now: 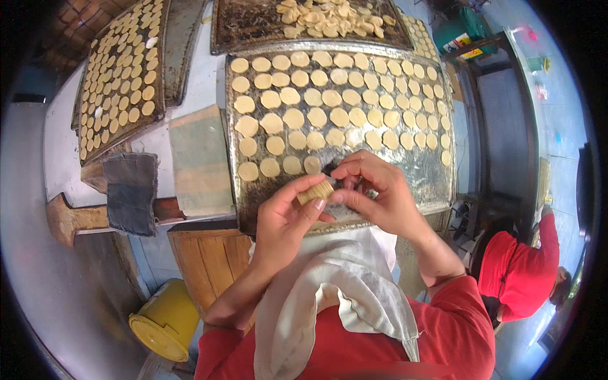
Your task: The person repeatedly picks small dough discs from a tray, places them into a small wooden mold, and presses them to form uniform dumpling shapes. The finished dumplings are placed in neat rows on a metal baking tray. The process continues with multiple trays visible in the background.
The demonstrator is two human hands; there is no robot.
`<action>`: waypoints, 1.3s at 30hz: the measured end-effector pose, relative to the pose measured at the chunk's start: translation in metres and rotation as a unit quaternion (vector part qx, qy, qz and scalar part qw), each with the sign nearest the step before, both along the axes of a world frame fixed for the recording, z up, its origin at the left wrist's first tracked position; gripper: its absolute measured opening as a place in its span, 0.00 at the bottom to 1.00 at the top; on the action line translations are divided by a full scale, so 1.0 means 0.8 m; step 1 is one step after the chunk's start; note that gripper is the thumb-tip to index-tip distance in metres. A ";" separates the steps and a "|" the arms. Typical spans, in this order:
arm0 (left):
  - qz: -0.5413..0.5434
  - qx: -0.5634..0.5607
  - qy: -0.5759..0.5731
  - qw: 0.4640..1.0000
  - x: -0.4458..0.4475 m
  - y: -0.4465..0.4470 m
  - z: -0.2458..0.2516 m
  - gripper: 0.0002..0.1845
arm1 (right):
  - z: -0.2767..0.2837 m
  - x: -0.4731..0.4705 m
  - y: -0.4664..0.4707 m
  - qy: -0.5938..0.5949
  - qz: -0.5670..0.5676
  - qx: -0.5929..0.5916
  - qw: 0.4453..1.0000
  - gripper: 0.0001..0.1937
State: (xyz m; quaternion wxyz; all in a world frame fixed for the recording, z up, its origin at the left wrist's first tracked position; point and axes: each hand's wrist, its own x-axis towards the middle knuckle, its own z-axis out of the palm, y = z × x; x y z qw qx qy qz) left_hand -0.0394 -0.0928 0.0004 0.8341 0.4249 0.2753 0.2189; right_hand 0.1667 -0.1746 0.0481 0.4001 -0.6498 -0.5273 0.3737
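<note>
A short stack of thin dough discs (316, 192) lies on its side in my left hand (288, 206), gripped between thumb and fingers. My right hand (380, 192) is at the right end of that stack, its thumb and fingers curled close to the end disc. Whether it pinches a disc, I cannot tell. Both hands are over the near part of a dark metal baking tray (403, 187). Rows of flat round dough discs (294, 118) cover the tray's far part. The nearest row is short and stops at a disc (311, 165) just beyond my left fingers.
Behind stands a tray (242, 28) with heaped dough pieces (327, 19). Another disc-filled tray (121, 80) lies left, near a dark cloth (129, 190) and a greenish cloth (197, 156). A yellow bucket (166, 318) is at lower left. A person in red (517, 275) works at right.
</note>
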 end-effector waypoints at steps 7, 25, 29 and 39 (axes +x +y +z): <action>0.032 0.037 0.057 0.997 -0.004 -0.018 0.002 0.21 | -0.029 -0.015 -0.025 0.080 -0.025 -0.014 0.996 0.04; 0.040 0.031 0.033 0.998 0.025 -0.023 0.004 0.21 | -0.041 0.020 -0.030 -0.016 -0.069 0.015 0.997 0.07; 0.039 0.018 0.035 0.998 0.033 -0.026 0.008 0.20 | -0.037 0.030 -0.030 -0.184 -0.114 -0.020 0.976 0.07; -0.001 -0.001 0.032 0.999 0.052 -0.036 0.012 0.21 | -0.024 0.047 -0.044 -0.311 -0.180 -0.071 0.931 0.10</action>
